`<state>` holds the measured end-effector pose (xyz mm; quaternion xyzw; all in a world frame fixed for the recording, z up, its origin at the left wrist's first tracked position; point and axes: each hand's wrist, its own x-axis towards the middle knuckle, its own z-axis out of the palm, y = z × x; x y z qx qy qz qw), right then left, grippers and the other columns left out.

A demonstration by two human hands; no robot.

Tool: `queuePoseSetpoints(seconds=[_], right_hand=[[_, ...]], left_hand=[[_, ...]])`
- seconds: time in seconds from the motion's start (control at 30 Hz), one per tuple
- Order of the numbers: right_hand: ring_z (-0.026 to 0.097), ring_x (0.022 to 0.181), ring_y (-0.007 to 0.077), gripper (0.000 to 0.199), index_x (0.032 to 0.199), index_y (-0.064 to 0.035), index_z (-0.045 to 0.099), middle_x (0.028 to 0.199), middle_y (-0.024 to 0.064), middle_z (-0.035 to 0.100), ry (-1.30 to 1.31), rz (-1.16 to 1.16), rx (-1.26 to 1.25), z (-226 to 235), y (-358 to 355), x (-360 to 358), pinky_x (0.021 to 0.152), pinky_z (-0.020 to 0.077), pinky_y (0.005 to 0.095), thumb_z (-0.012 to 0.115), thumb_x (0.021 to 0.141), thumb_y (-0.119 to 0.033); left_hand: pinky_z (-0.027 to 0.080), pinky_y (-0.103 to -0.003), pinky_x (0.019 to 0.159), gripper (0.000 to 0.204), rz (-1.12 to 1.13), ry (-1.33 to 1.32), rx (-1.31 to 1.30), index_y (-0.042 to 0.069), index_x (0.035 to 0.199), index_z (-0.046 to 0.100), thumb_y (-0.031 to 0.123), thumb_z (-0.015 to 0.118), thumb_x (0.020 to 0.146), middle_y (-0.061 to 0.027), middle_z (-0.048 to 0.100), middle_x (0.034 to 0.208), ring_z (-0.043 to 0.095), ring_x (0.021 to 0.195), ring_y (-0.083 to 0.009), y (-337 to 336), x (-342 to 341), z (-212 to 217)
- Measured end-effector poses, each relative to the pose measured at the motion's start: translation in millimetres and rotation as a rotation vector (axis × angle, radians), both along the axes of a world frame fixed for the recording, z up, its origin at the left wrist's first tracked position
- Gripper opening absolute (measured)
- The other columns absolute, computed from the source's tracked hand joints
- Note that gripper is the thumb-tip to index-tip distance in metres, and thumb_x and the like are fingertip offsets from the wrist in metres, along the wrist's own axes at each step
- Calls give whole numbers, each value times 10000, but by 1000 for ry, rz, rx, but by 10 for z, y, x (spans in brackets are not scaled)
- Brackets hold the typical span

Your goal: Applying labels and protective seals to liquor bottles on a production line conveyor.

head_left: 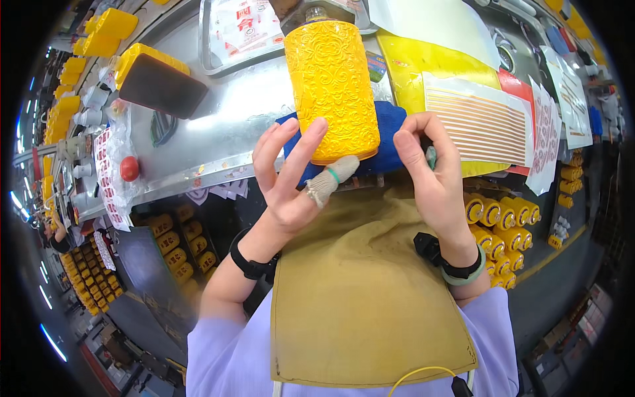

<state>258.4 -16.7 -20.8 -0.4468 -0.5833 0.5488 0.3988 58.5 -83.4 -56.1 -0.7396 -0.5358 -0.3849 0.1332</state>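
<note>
A yellow bottle [334,86] with raised scrollwork lies on a blue cloth [391,129], its neck pointing away from me and its base toward me. At its lower left is my left hand [291,172], fingers spread. The left thumb wears a beige fabric finger cover with a green band and lies along the bottle's base edge. My right hand [436,172] is raised to the right of the base, apart from the bottle. Its thumb and bent index finger come together; anything between them is too small to make out. A greenish cover shows on another right finger.
A metal tray with printed sheets [245,30] sits at the back. Striped sticker strips [476,119] lie on yellow sheeting at right. To the left are a yellow bottle with a dark base [162,86] and a red ball-like object [129,169]. Several yellow bottles [506,215] are stacked below right.
</note>
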Motion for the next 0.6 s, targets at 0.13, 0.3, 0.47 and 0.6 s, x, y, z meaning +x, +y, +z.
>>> queuePoseSetpoints(seconds=[0.13, 0.3, 0.47, 0.6], right_hand=[[416, 785, 66, 167, 988, -24, 565, 855, -29, 496, 27, 6, -1, -8, -38, 6, 725, 375, 226, 605, 1035, -179], [429, 826, 54, 160, 997, -36, 567, 886, -34, 501, 29, -46, -29, 107, 2, 243, 741, 375, 214, 580, 1054, -184], [425, 834, 51, 164, 1009, -37, 570, 899, -35, 503, -31, -246, 54, 168, 176, 476, 750, 369, 208, 561, 1066, -190], [430, 843, 52, 170, 1034, -34, 574, 912, -36, 506, 29, -118, 55, 101, 129, 353, 762, 365, 202, 560, 1068, -200]], left_hand=[[461, -479, 1022, 179, -31, 58, 6, 234, 886, 767, 171, 851, 741, -133, 653, 1319, 505, 1284, -351, 121, 40, 77], [399, -545, 1086, 159, -66, 31, 20, 206, 752, 695, 217, 847, 706, -96, 691, 1278, 517, 1275, -361, 173, 2, 56], [373, -553, 1114, 237, 8, -80, 93, 192, 762, 622, 277, 841, 736, -85, 701, 1273, 517, 1274, -356, 109, 51, -32], [335, -556, 1122, 150, -21, 144, -35, 308, 775, 751, 241, 870, 713, -108, 613, 1378, 451, 1327, -374, 169, 87, -27]])
